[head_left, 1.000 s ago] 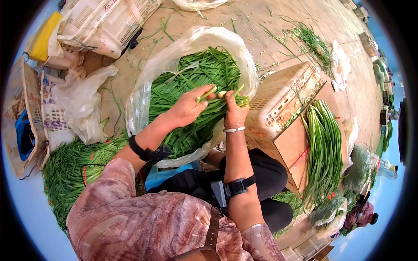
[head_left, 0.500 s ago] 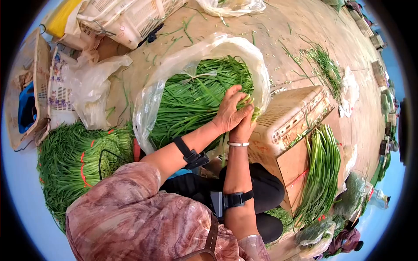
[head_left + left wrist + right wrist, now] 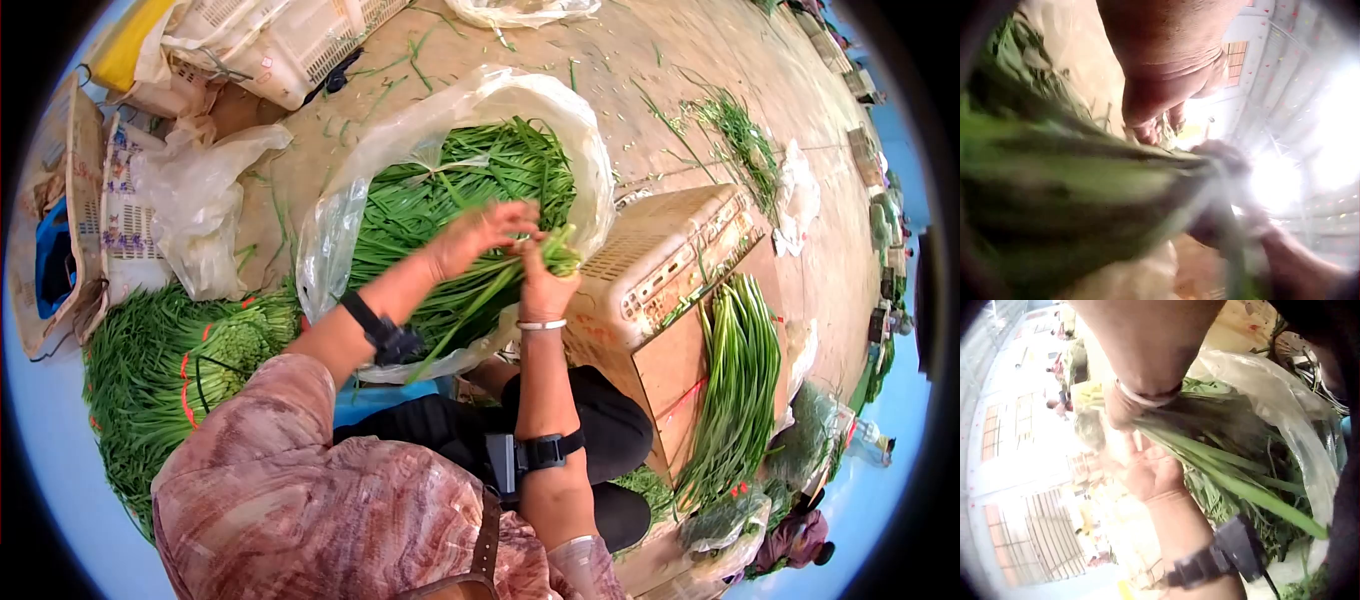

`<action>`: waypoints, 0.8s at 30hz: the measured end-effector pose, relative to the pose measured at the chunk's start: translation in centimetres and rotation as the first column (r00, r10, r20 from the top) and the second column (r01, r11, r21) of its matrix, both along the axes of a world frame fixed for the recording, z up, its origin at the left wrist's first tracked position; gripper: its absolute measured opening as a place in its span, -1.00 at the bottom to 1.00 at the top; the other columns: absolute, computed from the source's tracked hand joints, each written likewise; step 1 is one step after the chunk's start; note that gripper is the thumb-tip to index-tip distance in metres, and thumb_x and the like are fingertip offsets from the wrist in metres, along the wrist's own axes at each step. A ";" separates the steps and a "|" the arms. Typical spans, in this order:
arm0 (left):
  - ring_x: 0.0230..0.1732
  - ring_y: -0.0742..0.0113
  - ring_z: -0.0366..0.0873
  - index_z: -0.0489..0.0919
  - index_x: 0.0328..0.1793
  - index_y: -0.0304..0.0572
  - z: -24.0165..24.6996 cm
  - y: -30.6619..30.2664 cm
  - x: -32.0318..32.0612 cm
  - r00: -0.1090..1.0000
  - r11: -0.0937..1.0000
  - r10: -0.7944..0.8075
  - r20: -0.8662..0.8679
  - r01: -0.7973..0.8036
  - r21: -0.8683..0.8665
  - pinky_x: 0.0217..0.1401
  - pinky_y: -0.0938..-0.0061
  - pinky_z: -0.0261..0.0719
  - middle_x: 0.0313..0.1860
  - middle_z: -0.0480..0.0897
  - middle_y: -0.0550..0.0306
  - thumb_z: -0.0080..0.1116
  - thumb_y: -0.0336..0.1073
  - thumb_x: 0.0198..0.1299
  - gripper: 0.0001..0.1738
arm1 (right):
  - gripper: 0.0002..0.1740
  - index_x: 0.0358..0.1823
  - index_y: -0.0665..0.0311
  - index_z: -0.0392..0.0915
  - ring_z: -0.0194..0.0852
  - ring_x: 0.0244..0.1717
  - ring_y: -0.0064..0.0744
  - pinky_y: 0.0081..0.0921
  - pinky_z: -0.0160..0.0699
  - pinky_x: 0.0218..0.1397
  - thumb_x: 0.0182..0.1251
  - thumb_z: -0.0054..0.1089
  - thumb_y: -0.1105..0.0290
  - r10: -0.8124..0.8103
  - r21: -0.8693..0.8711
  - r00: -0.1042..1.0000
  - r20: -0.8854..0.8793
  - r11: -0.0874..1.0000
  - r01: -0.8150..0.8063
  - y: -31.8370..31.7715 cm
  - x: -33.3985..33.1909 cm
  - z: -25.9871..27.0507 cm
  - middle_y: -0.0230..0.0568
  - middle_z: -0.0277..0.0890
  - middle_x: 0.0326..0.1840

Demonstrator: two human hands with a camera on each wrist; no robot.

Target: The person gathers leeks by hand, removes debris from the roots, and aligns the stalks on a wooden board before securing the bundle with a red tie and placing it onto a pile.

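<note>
My right hand [image 3: 548,292] grips a bunch of long green stalks [image 3: 478,290] near their pale ends, over the right rim of a clear plastic bag [image 3: 325,225] filled with greens [image 3: 400,225]. The stalks trail down-left across the bag. Blurred, my left hand [image 3: 478,238] is beside the right thumb, fingers mostly extended; in the right wrist view the left palm [image 3: 1157,478] shows near the right hand [image 3: 1124,411]. The left wrist view has a pale green piece by the left hand's [image 3: 1169,75] fingertips; whether it is held is unclear.
A crate [image 3: 655,250] stands right of the bag, with a board [image 3: 680,400] bearing long stalks [image 3: 740,375]. Tied greens [image 3: 190,370] lie lower left. More crates [image 3: 290,50] and loose plastic [image 3: 200,210] are upper left. A person [image 3: 790,540] is at far lower right.
My left hand met the right at the pale ends, then drew back leftward with its fingers extended. My right hand keeps its grip; the trailing stalks have swung lower left.
</note>
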State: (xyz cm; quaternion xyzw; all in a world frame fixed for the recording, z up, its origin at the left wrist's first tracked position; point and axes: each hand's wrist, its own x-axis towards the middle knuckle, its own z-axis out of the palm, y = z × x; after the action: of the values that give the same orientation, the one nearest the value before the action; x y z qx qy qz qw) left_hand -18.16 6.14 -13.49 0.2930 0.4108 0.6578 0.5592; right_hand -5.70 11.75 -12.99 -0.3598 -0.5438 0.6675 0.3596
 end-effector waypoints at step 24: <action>0.36 0.06 0.22 0.19 0.40 -0.20 21.5 7.7 16.7 -0.096 -0.116 -0.993 -0.069 0.909 0.400 0.43 0.14 0.03 0.29 0.33 -0.15 -0.09 0.48 0.02 0.03 | -0.65 -0.13 0.37 0.41 0.50 -0.43 -0.25 -0.23 0.56 -0.17 0.12 0.22 0.32 0.114 0.228 0.895 -0.431 0.974 -0.015 -0.4 18.1 27.7 -0.10 0.49 -0.45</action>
State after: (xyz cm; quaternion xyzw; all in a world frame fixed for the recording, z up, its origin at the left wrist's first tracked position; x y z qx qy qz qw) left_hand -1.44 13.82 7.99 0.4967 -0.1246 0.1260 0.8496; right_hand 12.42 11.36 14.71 -0.1391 -0.5299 0.6793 0.4882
